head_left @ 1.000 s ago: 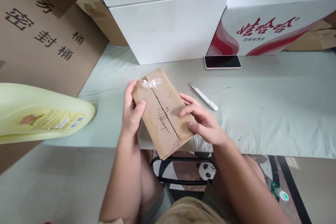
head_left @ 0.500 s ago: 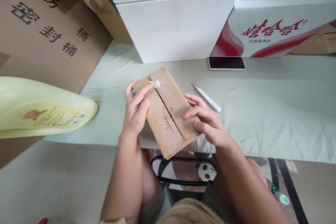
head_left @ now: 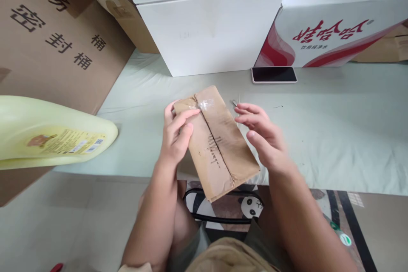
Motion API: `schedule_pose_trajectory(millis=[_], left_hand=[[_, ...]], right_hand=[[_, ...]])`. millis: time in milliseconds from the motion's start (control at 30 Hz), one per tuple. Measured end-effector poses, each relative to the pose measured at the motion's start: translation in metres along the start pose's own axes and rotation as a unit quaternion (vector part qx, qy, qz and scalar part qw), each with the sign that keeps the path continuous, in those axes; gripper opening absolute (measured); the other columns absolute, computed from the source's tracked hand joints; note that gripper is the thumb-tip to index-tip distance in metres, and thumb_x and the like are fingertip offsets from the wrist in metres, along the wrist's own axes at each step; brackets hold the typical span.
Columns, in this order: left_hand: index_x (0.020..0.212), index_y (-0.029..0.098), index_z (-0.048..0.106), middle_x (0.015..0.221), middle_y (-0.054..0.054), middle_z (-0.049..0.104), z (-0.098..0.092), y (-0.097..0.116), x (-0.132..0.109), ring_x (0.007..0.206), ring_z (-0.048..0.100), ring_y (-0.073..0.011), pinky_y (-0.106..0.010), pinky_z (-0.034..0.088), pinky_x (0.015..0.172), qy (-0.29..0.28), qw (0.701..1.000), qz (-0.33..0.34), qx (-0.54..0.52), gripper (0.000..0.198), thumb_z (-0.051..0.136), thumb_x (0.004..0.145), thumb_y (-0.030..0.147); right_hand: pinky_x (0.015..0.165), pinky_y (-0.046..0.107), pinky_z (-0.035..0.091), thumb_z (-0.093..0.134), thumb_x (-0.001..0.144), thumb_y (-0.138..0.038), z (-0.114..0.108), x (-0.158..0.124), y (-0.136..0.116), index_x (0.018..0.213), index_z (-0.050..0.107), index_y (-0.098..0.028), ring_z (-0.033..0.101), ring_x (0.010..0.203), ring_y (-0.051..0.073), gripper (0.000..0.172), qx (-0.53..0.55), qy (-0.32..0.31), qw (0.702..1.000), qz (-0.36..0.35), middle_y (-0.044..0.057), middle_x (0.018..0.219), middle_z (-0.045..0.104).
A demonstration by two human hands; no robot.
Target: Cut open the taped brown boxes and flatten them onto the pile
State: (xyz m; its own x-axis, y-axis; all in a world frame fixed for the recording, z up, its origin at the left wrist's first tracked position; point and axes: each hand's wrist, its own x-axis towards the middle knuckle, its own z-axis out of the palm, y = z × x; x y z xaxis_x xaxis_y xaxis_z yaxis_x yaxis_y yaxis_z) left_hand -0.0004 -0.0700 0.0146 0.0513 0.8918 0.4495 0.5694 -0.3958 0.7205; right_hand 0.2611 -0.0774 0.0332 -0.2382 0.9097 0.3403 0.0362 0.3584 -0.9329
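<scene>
At the front edge of the pale-green cloth-covered table (head_left: 334, 136), a small cardboard box (head_left: 232, 136) was held tilted, its near end out past the edge; couldn't tell if any of it rested on the cloth. L hand (head_left: 175, 136) had it by the far-left corner: thumb and index on top, other fingers round the side, index tip by the clear tape (head_left: 206, 104). R hand (head_left: 267, 136) was part open, fingers loosely curled, just beside the box's R side, apparently w/o a grip on it. Behind those fingertips poked the tip of a slim tool (head_left: 235, 103), prob. a cutter; rest hidden, so couldn't tell if the R hand touched it.

Progress, as far as shown: not much done. Top flaps (head_left: 199, 155) lay flat, meeting at a thin dark seam (head_left: 219, 146); crumpled tape was on at the far end. Couldn't tell if it'd been slit there. Flaps not yet raised, no contents visible, so box prob. unopened.

Phone (head_left: 274, 75) lay farther back, in front of the red-and-white carton (head_left: 325, 46); yellow jug (head_left: 57, 136) off to L.
</scene>
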Motion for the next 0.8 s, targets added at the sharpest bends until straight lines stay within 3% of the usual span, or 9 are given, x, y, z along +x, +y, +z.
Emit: schedule_pose_trajectory(millis=[167, 367, 467, 567, 800], left_hand=[[0.127, 0.022, 0.074, 0.147, -0.014, 0.052, 0.034, 0.02, 0.015, 0.145, 0.052, -0.0329, -0.058, 0.046, 0.124, -0.072, 0.996, 0.045, -0.012, 0.045, 0.045, 0.104, 0.048], [0.132, 0.022, 0.07, 0.146, -0.015, 0.054, 0.065, 0.038, 0.028, 0.152, 0.043, -0.0353, -0.061, 0.044, 0.124, -0.143, 0.984, 0.107, -0.015, 0.044, 0.042, 0.105, 0.042], [0.131, 0.024, 0.069, 0.149, -0.014, 0.051, 0.068, 0.042, 0.033, 0.152, 0.043, -0.0361, -0.061, 0.047, 0.121, -0.164, 0.98, 0.111, -0.025, 0.042, 0.044, 0.104, 0.042], [0.138, 0.026, 0.065, 0.147, -0.013, 0.054, 0.065, 0.041, 0.039, 0.153, 0.041, -0.0361, -0.062, 0.047, 0.12, -0.185, 0.976, 0.114, -0.022, 0.044, 0.047, 0.1, 0.041], [0.147, 0.026, 0.061, 0.15, -0.015, 0.049, 0.062, 0.038, 0.047, 0.149, 0.044, -0.035, -0.062, 0.044, 0.123, -0.213, 0.97, 0.112, -0.025, 0.054, 0.048, 0.098, 0.046]], right_hand=[[0.129, 0.053, 0.041, 0.064, 0.101, -0.039, -0.03, 0.01, -0.026, 0.128, 0.076, -0.029, 0.045, 0.156, 0.03, 0.031, -0.158, -0.048, 0.986, 0.0, 0.011, 0.161, 0.051], [0.133, 0.057, 0.031, 0.064, 0.097, -0.043, -0.056, 0.01, -0.021, 0.135, 0.075, -0.027, 0.032, 0.163, 0.034, 0.042, -0.196, -0.071, 0.977, 0.048, 0.013, 0.169, 0.037], [0.133, 0.058, 0.03, 0.062, 0.097, -0.043, -0.061, 0.011, -0.019, 0.132, 0.077, -0.028, 0.025, 0.166, 0.035, 0.041, -0.202, -0.066, 0.973, 0.086, 0.011, 0.171, 0.031], [0.132, 0.059, 0.033, 0.058, 0.099, -0.044, -0.06, 0.011, -0.019, 0.132, 0.077, -0.029, 0.026, 0.165, 0.036, 0.04, -0.2, -0.05, 0.972, 0.112, 0.008, 0.175, 0.025], [0.132, 0.059, 0.032, 0.057, 0.099, -0.041, -0.054, 0.012, -0.022, 0.138, 0.073, -0.028, 0.015, 0.169, 0.035, 0.045, -0.236, -0.055, 0.963, 0.118, 0.009, 0.177, 0.023]])
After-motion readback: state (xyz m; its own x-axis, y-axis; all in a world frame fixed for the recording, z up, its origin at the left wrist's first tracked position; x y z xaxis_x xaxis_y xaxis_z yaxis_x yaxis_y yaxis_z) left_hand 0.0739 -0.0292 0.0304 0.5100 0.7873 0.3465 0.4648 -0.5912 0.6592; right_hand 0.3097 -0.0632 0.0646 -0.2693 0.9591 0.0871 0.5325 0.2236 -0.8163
